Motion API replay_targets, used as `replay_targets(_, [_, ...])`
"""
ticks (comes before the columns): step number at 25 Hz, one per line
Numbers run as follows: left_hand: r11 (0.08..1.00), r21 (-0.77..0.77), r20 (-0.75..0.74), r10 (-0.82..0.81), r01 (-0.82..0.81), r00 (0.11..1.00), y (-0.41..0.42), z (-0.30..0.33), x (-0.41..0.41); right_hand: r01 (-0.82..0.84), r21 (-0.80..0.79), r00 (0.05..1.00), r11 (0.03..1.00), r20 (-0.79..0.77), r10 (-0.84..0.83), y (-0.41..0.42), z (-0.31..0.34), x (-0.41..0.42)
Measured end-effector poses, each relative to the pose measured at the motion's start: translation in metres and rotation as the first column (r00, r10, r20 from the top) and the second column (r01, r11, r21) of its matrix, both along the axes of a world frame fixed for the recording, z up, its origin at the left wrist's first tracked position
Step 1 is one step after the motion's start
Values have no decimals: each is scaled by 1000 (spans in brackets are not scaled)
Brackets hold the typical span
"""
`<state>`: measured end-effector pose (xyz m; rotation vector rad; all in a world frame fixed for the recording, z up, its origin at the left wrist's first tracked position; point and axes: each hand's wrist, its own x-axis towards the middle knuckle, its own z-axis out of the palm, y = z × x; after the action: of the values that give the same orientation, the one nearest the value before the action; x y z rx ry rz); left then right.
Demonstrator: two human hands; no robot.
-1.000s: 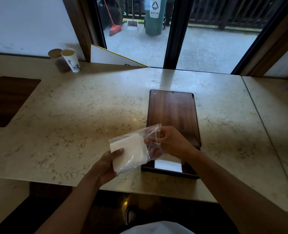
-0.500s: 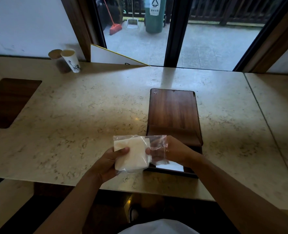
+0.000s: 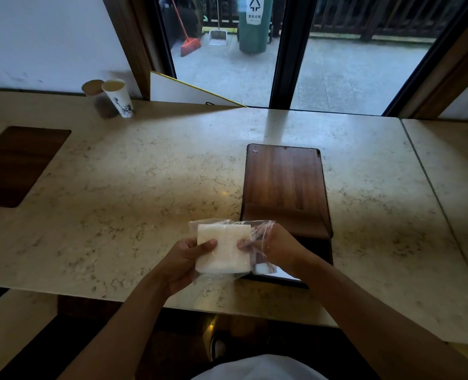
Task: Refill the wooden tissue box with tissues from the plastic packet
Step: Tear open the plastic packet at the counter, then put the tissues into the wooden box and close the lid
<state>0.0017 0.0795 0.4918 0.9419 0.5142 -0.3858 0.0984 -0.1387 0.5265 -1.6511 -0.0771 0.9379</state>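
A dark wooden tissue box [image 3: 285, 187] lies on the marble counter [image 3: 145, 187], its lid slid away from me so the near end is open and something white shows inside. Just left of that open end I hold a clear plastic packet [image 3: 260, 231] with a white stack of tissues [image 3: 223, 248] in it. My left hand [image 3: 185, 260] grips the packet's left side, thumb on top of the stack. My right hand [image 3: 278, 249] is inside the packet's open right end, fingertips pinching the stack's edge.
A paper cup [image 3: 117, 97] and a brown cup behind it stand at the counter's far left. A dark wooden inlay [image 3: 16, 163] sits in the counter at left. A white board [image 3: 189, 91] leans by the glass door. The counter's near edge runs just below my wrists.
The packet has turned from tilted to lying flat and moved slightly right and toward me. My right hand has gone deeper into the plastic and now touches the stack.
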Motion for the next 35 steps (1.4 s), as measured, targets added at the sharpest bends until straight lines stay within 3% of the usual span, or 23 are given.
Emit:
replay_targets(2, [1000,-6,-10,4,-4,1000,7,-2,-1,4,-13,1000,1000,26,-3,-7,4,4])
replay_targets(6, [992,122,12,-30,28,999,15,-7,-5,-17,6,997,1000,79,16,-27,6,6])
replay_targets(15, [921,317,-91,266,-225,960,59,-16,-25,124,-38,987,992,107,-120,-58,-2,18])
replay_targets(18, [874,310,-155,435,-375,887,73,-28,-39,172,-27,982,985,80,-169,-61,-4,19])
replay_targets(21, [785,245,-229,618,-569,752,81,-43,-47,184,-13,981,983,71,-183,-59,-5,18])
replay_targets(26, [728,169,-384,670,-665,635,43,-64,-43,184,-18,981,983,65,-183,-52,-9,15])
replay_targets(29, [763,263,-458,638,-591,620,13,-77,-50,187,-12,981,982,49,-186,-49,-11,14])
replay_targets(35, [886,388,-518,437,-253,736,-7,-80,-62,202,4,978,979,51,-202,-51,-13,15])
